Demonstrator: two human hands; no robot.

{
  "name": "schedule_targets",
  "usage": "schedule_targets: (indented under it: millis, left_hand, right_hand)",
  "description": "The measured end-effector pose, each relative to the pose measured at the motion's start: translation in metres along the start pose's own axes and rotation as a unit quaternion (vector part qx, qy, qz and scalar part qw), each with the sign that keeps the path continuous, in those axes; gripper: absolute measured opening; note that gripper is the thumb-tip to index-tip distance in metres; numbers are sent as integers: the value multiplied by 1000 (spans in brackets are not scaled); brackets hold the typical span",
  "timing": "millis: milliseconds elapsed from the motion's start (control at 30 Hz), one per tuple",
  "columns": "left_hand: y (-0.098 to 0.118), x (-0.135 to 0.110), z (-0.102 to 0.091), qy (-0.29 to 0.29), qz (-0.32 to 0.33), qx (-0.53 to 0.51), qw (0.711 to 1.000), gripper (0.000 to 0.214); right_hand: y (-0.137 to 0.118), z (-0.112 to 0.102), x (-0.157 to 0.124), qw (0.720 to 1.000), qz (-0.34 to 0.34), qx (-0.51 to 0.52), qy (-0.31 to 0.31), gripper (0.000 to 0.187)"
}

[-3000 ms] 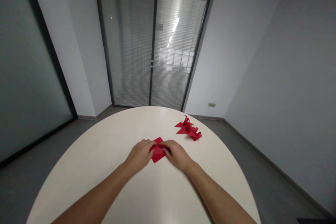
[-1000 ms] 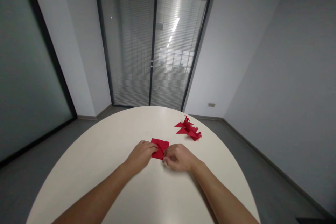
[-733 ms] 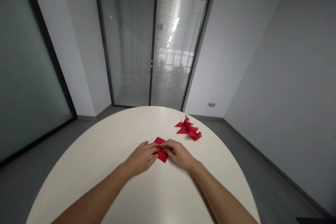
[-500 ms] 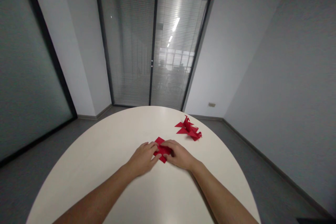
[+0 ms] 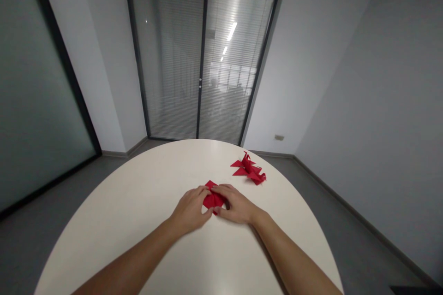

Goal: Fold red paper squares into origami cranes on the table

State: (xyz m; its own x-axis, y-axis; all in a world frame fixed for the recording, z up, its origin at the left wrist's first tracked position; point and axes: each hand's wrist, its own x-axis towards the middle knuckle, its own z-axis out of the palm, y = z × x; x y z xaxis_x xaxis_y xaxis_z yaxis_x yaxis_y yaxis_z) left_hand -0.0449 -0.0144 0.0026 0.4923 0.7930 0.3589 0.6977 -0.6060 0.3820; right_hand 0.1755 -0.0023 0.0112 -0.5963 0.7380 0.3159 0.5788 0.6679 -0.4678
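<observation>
A small folded piece of red paper (image 5: 213, 200) lies on the round white table (image 5: 145, 193), partly covered by both hands. My left hand (image 5: 189, 209) presses on its left side with curled fingers and the thumb at its near corner. My right hand (image 5: 236, 203) grips its right side, fingers bent over the top edge. Farther back and to the right sit folded red paper cranes (image 5: 249, 170), apart from both hands.
The table's far edge curves in front of a glass sliding door with blinds (image 5: 200, 60). Grey floor (image 5: 346, 235) surrounds the table, with walls to the left and right.
The red paper was turned and folded smaller between the hands. Both hands have closed in on it, and the left hand has slid slightly right.
</observation>
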Motion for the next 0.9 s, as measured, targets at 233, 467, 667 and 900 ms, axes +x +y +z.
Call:
schedule_targets:
  millis: [233, 467, 667, 900]
  left_hand:
    - [-8, 0, 7, 26, 37, -46, 998, 56]
    - [-8, -1, 6, 23, 47, -54, 997, 67]
    - [-8, -1, 6, 18, 39, -53, 998, 70]
    - [-10, -1, 9, 22, 32, -47, 998, 76]
  right_hand:
    - [-7, -1, 3, 999, 7, -15, 31, 53]
    - [-11, -1, 6, 999, 15, -23, 38, 52]
    - [-11, -2, 4, 999, 20, -3, 43, 61]
    - [-12, -5, 2, 999, 19, 2, 38, 62]
